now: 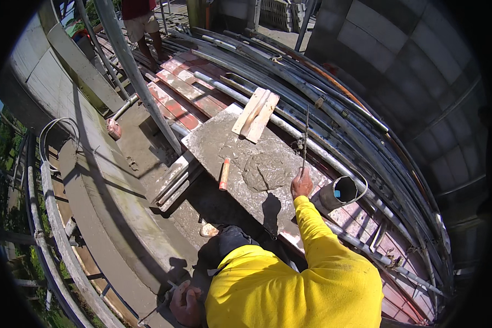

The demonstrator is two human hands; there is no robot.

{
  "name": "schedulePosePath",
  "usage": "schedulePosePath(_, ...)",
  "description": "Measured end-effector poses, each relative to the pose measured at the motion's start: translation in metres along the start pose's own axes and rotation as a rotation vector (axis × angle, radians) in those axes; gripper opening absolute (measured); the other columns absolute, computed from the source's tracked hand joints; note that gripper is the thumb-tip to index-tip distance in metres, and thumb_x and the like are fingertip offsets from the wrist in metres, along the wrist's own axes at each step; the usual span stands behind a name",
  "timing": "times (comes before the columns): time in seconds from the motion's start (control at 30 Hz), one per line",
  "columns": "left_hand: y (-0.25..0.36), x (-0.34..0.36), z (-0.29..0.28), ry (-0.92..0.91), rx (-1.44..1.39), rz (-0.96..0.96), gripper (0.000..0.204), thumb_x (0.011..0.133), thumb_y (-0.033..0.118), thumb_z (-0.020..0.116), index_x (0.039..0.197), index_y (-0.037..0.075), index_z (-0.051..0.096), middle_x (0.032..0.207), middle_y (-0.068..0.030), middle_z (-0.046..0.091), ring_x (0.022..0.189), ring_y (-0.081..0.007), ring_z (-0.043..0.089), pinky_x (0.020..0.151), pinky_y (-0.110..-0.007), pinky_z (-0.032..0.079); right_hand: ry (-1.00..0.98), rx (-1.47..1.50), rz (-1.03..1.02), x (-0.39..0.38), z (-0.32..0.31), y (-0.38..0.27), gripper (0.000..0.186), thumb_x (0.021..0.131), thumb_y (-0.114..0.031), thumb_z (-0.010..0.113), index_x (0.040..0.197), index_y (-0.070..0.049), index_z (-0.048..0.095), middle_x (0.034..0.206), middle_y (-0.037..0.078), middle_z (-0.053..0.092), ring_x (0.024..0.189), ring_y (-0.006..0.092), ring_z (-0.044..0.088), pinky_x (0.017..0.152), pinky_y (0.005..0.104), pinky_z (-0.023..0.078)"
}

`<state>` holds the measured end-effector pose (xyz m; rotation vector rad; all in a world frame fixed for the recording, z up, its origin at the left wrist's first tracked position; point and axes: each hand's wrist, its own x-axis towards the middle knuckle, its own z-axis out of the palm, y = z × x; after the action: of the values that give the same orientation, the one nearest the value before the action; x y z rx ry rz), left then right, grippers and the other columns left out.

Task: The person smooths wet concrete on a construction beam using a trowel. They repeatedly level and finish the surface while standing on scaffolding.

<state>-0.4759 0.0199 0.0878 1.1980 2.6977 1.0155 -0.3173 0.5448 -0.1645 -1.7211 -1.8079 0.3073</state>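
Observation:
My right hand [302, 183] is closed round the lower end of a long, thin, dark rod-like tool [306, 134], which points away from me. It is held over the right edge of a mortar-smeared board [208, 136]. On the board lies a mound of wet grey mortar [265, 171]. Left of the mound, a trowel's wooden handle [224, 175] sticks out over the near edge. A wooden float [255, 115] rests at the board's far side. Down at the lower left, my left hand [186, 304] has its fingers curled beside the low wall; what they hold is unclear.
A dark bucket [338, 193] with a pale handle stands right of my right hand, something blue inside. Long metal pipes [333, 109] and red planks [175, 98] lie beyond the board. A slanting pole [139, 82] rises at left. Another person [139, 24] stands at the far left.

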Motion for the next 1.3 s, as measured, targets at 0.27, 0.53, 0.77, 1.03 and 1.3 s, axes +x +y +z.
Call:
schedulePosePath(0.27,0.005,0.01,-0.023,-0.124,-0.42,-0.351,0.016,0.1,0.015,0.061,0.1,0.002,0.07,0.084,-0.0103,0.071,0.077,-0.0228,0.067,0.07,-0.038,0.054,-0.616,-0.459,0.032,0.038,0.031,0.066,0.031,0.086,-0.027,0.065,0.106,-0.005,0.074,0.115,0.024,0.073,0.107,0.0418,0.07,0.09,0.0506,0.056)
schedulePosePath(0.53,0.014,-0.004,-0.018,-0.15,-0.567,-0.433,0.023,0.103,0.023,0.061,0.1,0.002,0.07,0.094,-0.0111,0.072,0.086,-0.0217,0.066,0.079,-0.036,0.052,-1.024,0.898,0.382,-0.004,-0.033,-0.078,0.025,0.107,-0.028,0.052,0.092,-0.011,0.061,0.075,-0.001,0.058,0.064,0.0133,0.054,0.068,0.0365,0.052)
schedulePosePath(0.77,-0.011,0.041,-0.013,0.122,-0.224,-0.144,0.026,0.095,0.006,0.062,0.119,0.0,0.068,0.093,-0.0166,0.071,0.08,-0.0304,0.07,0.073,-0.038,0.056,-2.008,1.119,0.225,-0.102,-0.08,-0.223,0.026,0.109,-0.026,0.053,0.105,-0.003,0.062,0.062,-0.007,0.04,0.048,0.0078,0.038,0.069,0.0333,0.049)
schedulePosePath(1.03,-0.078,0.094,-0.125,0.318,0.414,-0.162,0.047,0.09,0.01,0.065,0.137,0.006,0.06,0.125,-0.0193,0.061,0.117,-0.0393,0.059,0.101,-0.045,0.049,-2.584,0.67,-0.003,-0.146,-0.039,-0.367,0.029,0.105,-0.027,0.059,0.085,-0.007,0.059,0.059,-0.007,0.041,0.046,0.0069,0.037,0.057,0.0305,0.045)
schedulePosePath(1.3,-0.159,0.157,-0.165,0.106,0.285,-0.291,0.023,0.092,0.008,0.07,0.114,0.004,0.072,0.111,-0.016,0.072,0.104,-0.0363,0.069,0.09,-0.042,0.056,-2.916,0.306,0.134,-0.158,0.071,-0.514,0.028,0.106,-0.029,0.057,0.086,-0.009,0.058,0.061,-0.007,0.04,0.049,0.0077,0.036,0.06,0.0305,0.041)
